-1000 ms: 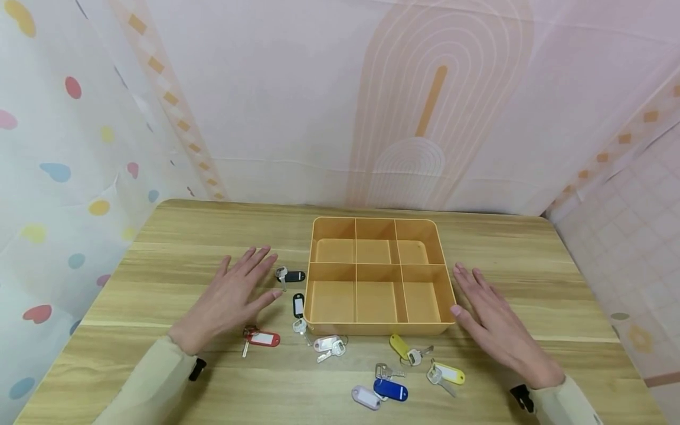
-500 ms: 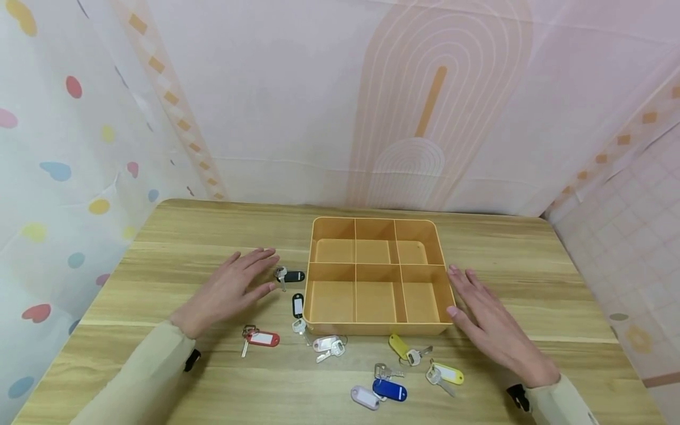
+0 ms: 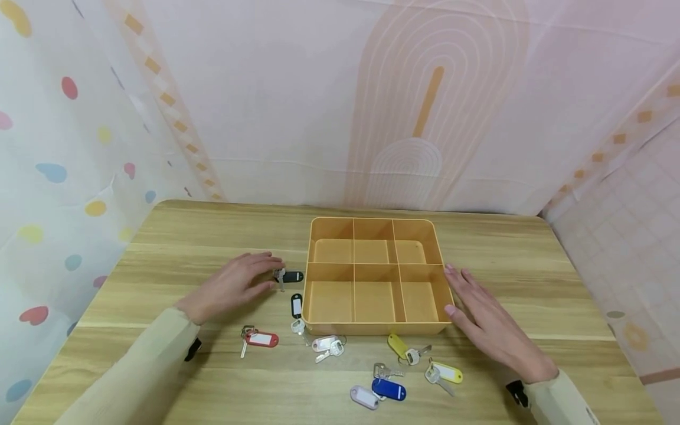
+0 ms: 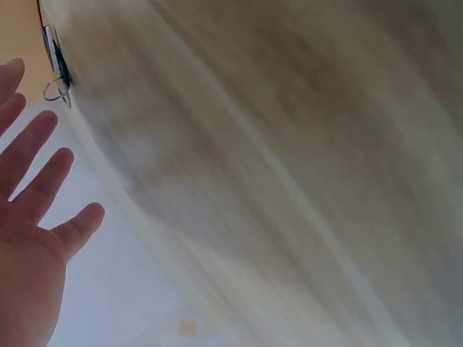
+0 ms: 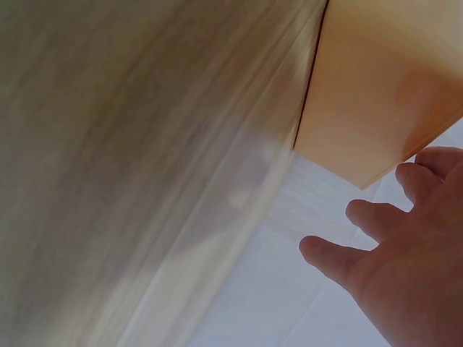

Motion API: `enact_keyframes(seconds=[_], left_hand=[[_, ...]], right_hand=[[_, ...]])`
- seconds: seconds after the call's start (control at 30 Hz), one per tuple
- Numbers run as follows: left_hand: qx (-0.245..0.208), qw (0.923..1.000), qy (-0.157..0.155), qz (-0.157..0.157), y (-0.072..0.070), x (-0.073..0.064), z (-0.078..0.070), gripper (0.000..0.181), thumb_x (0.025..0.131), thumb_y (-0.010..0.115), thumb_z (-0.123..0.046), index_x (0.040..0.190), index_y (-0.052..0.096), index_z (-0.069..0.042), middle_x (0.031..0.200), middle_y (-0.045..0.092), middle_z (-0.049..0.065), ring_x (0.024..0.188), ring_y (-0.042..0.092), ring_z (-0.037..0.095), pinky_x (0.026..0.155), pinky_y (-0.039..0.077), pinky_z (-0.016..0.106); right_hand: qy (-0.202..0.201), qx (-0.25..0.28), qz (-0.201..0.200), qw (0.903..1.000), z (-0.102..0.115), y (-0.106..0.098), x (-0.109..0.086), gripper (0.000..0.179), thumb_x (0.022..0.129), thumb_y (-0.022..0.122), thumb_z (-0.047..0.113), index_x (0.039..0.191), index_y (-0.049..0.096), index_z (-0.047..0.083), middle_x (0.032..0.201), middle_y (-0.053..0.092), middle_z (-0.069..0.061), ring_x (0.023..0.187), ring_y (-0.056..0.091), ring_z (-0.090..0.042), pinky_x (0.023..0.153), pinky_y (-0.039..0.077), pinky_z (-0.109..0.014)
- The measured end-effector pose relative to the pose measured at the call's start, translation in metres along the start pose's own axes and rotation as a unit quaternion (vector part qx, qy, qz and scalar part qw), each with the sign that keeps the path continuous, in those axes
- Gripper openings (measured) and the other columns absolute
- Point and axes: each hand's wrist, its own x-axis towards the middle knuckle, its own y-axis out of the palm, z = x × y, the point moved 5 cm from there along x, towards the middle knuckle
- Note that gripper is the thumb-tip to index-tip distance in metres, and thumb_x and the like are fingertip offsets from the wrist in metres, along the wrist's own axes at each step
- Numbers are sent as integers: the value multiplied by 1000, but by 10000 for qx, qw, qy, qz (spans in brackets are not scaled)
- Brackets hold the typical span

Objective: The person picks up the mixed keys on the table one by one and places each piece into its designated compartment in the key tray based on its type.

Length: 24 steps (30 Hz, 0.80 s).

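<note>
My left hand (image 3: 231, 288) has its fingers loosely extended at a key with a black tag (image 3: 293, 276), left of the orange divided tray (image 3: 377, 329). In the left wrist view the fingers are spread and a key ring (image 4: 56, 90) shows just past them; contact is hard to tell. My right hand (image 3: 491, 324) lies along the tray's right side, fingers extended and holding nothing. In the right wrist view the fingertips reach the tray's rim (image 5: 362, 123). A second key with a black tag (image 3: 296, 306) lies by the tray's left front corner.
Several tagged keys lie in front of the tray: red (image 3: 262, 339), pale pink (image 3: 324, 343), two yellow (image 3: 396, 346), blue (image 3: 389, 389) and lilac (image 3: 363, 397). The tray has several compartments. A patterned cloth (image 3: 276, 118) hangs behind the wooden table (image 3: 186, 248).
My left hand has moved right to the black-tagged key, its fingers drawing closer together. My right hand has shifted slightly left against the tray. The keys and tray lie as before.
</note>
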Motion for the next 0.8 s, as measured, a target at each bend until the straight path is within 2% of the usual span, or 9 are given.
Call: enact_keyframes(seconds=[0.2,0.5,0.63,0.8], left_hand=[[-113,9999,-63,104,4,3,5,35,97,72,-13,131,71,-6,136,67,12,132,57,39,111,42,58],[3,9994,165,-299,5,4,8,22,92,76,-4,113,76,-8,116,75,9,112,69,33,101,52,55],[97,9989,298,-342,5,4,8,15,90,78,-6,105,77,-9,109,76,6,105,71,29,99,53,52],[102,9988,338,-337,3,1,6,13,90,79,-7,103,78,-11,109,76,5,105,71,28,99,53,52]], right_hand=[[6,38,96,9999,0,-1,1,67,110,50,29,167,17,17,171,19,-12,155,17,-43,122,18,-61],[45,57,148,9999,-1,-2,0,67,110,50,30,167,17,18,171,20,-12,155,18,-42,121,21,-63],[56,70,156,9998,-1,-2,0,67,110,49,30,167,17,19,172,19,-10,155,18,-42,120,22,-63],[78,120,174,9997,-1,-1,0,67,110,50,31,168,17,20,172,17,-6,155,18,-42,118,23,-66]])
